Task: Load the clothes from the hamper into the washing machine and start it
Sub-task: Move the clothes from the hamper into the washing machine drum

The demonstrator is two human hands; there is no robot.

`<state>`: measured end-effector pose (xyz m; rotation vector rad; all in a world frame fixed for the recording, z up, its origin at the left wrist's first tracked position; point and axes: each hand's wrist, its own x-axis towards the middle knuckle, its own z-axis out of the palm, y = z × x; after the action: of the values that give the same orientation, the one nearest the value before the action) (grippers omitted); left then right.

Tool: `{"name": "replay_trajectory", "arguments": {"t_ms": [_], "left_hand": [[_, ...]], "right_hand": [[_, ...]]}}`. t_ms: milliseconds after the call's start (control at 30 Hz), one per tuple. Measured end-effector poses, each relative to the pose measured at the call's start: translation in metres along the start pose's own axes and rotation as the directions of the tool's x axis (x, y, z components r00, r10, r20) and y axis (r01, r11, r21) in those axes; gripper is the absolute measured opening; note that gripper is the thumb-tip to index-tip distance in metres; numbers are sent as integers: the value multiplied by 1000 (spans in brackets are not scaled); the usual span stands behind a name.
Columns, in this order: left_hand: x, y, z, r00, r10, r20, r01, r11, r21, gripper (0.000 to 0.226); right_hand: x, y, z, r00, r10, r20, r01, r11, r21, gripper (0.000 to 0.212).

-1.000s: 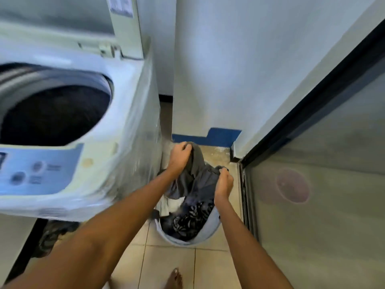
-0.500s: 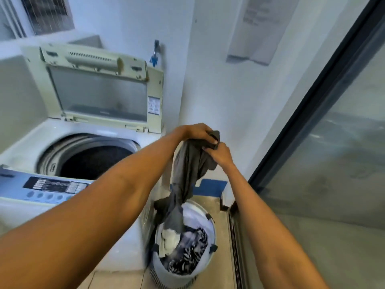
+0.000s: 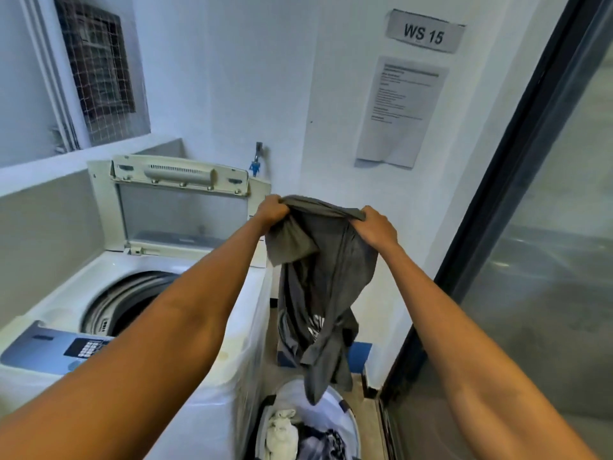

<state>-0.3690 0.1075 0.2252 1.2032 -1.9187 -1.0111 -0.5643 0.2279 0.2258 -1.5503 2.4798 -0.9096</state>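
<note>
At about 9 o'clock we see the washing machine [image 3: 139,293], a white top-loader with a smooth glossy shell, its lid [image 3: 179,200] standing upright and the round dark drum [image 3: 132,300] open below it; a blue control panel [image 3: 56,350] lies along the near edge, partly hidden by our left forearm. Just above centre, our left hand [image 3: 272,210] has its grip curled tight on one top corner of a grey garment [image 3: 318,277], and at roughly 1 o'clock our right hand [image 3: 376,227] grips the other corner in the same closed way, so the top hem is stretched between the two. The soft, thin cloth hangs in loose folds straight down from both grips, beside the machine's right flank rather than over the drum. Its lowest tip dangles just above the hamper [image 3: 348,413] at 6 o'clock, a round pale basket on the floor holding a white crumpled item [image 3: 282,433] and dark patterned clothes [image 3: 325,443]. On the wall at 1 o'clock hang a "WS 15" sign [image 3: 424,31] and a printed sheet [image 3: 401,107]; a dark-framed glass door [image 3: 530,227] fills the right.
</note>
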Motion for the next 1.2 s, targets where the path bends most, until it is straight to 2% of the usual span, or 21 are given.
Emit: {"name": "replay_trajectory", "arguments": {"t_ms": [67,133,167,233,300,367,400,467,533,567,667,767,833,900,933,967,1033,1067,1133,1167,1200], "left_hand": [[1,11,-8,990,56,-126,-51,998,46,19],[2,22,-18,981,117,-153,-77,966,248,20],[0,27,-24,978,153,-142,-87,917,389,25],[-3,33,-37,974,183,-133,-73,812,580,31],[-5,31,-47,977,131,-167,-15,825,565,32],[-8,27,-55,981,81,-173,2,902,433,34],[-8,24,-58,989,51,-140,-6,953,304,36],[-11,21,-59,1000,9,-22,-11,995,-95,36],[-15,18,-64,995,14,94,30,894,-447,34],[-14,15,-68,994,16,108,44,848,-529,31],[-11,9,-81,997,-71,-33,39,815,-578,18],[1,10,-96,965,-175,-197,-13,714,-700,12],[7,14,-114,942,-227,-247,-46,642,-765,15],[12,17,-132,943,-240,-231,-42,603,-796,23],[14,18,-141,945,-243,-219,-30,603,-797,24],[16,17,-148,944,-245,-220,-27,609,-793,23],[17,10,-163,930,-261,-260,-18,672,-740,19],[18,3,-171,913,-255,-319,-24,747,-664,19],[19,-21,-189,886,-179,-429,30,943,-332,28],[17,-35,-197,877,-141,-460,75,984,-159,33],[16,-51,-203,870,-119,-479,105,993,-56,36]], "right_hand": [[0,-3,1,999,5,-53,-13,990,-144,45],[0,-13,0,989,78,-127,-101,977,-187,46],[1,-20,-2,982,127,-143,-149,976,-156,44],[8,-39,-4,977,183,-111,-181,983,24,37],[15,-65,-2,990,129,-64,-103,944,314,30],[18,-97,2,999,34,-23,-13,803,596,28],[18,-114,4,1000,-18,14,4,722,692,28],[17,-142,6,985,-151,82,30,623,782,31],[18,-159,12,948,-290,133,73,602,795,47],[20,-165,17,929,-333,160,74,592,803,58],[17,-171,40,902,-376,213,46,573,818,81],[5,-159,71,937,-316,148,93,636,766,95],[-2,-147,101,898,-324,298,95,803,588,103],[-13,-138,139,804,-290,519,111,931,347,107],[-17,-138,160,785,-257,564,89,947,307,103],[-20,-143,180,802,-214,558,37,950,311,94],[-20,-159,207,884,-126,450,-34,944,330,64],[-17,-172,214,914,-81,398,-77,928,365,53],[-4,-204,218,947,24,320,-212,796,567,42],[2,-221,214,954,66,293,-257,687,680,39],[9,-235,208,966,90,241,-243,625,742,37]]}}
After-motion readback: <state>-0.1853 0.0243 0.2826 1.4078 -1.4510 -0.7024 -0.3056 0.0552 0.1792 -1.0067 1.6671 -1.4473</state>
